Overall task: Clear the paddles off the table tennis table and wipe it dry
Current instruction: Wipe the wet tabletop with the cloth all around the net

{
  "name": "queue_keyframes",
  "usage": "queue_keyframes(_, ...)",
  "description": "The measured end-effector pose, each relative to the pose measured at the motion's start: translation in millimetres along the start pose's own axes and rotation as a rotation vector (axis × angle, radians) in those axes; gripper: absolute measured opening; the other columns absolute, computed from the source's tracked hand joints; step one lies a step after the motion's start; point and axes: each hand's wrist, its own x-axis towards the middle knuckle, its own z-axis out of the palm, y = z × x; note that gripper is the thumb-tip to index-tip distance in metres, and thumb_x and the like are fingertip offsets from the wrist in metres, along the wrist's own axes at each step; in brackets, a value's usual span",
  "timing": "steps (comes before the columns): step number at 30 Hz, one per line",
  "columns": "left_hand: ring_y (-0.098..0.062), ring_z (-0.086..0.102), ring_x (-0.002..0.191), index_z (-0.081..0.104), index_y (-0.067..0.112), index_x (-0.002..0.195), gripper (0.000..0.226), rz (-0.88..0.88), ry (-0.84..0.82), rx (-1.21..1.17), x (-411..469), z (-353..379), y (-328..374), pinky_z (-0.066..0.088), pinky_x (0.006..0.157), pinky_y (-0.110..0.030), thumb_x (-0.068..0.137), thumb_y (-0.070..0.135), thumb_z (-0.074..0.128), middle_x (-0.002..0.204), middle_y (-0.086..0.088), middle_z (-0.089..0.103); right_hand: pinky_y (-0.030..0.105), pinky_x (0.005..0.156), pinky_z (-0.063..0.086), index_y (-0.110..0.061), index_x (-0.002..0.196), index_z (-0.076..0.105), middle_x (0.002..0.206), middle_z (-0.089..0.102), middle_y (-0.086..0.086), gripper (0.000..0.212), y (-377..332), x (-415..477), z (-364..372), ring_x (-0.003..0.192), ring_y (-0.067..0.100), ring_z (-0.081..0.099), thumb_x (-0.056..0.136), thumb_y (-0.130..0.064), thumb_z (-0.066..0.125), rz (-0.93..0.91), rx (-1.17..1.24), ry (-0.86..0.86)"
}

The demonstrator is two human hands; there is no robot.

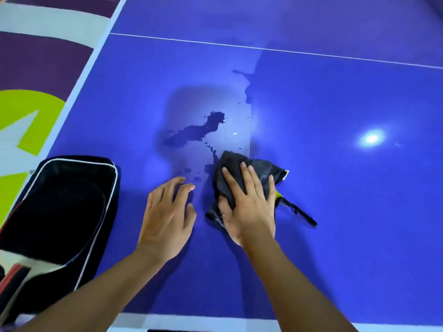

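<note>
The puddle [196,133] lies dark and ragged on the blue table tennis table [335,212], on the person's side of the thin white line [263,47] that crosses the surface, with small drops trailing from it toward the person. Just nearer than the puddle and a little to its right, the right hand [249,202] lies palm down on a crumpled dark cloth [263,173]. Its four fingers are straight and slightly spread, pressing the cloth flat to the table, and its thumb lies along the cloth's near left edge. The forearm reaches in from the lower right. The cloth's far edge touches the drops at the puddle's near end, and a dark strap [299,212] trails from the cloth away from the puddle to the right. The left hand [167,212] is nearer than the puddle and beside the cloth without touching it. It is palm down with fingers spread and lightly bent, holding nothing; whether its fingertips touch the table cannot be told. Well to the left of the puddle, a black paddle case [60,212] with white piping lies at the table's left edge.
</note>
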Motion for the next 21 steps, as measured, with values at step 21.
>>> queue_keyframes(21, -0.034, 0.019, 0.151, 0.031, 0.015, 0.154, 0.055, -0.15, 0.002, 0.112, 296, 21, -128, 0.017, 0.123, -0.05, 0.101, 0.031, 0.029, 0.162, -0.012, 0.026, 0.053, 0.126, -0.002, -0.046, 0.158, 0.025, 0.171, 0.017, -0.004, 0.06, 61, 444, -8, 0.157, 0.013, 0.009, 0.099, -0.057, 0.03, 0.16, -0.01, 0.036)
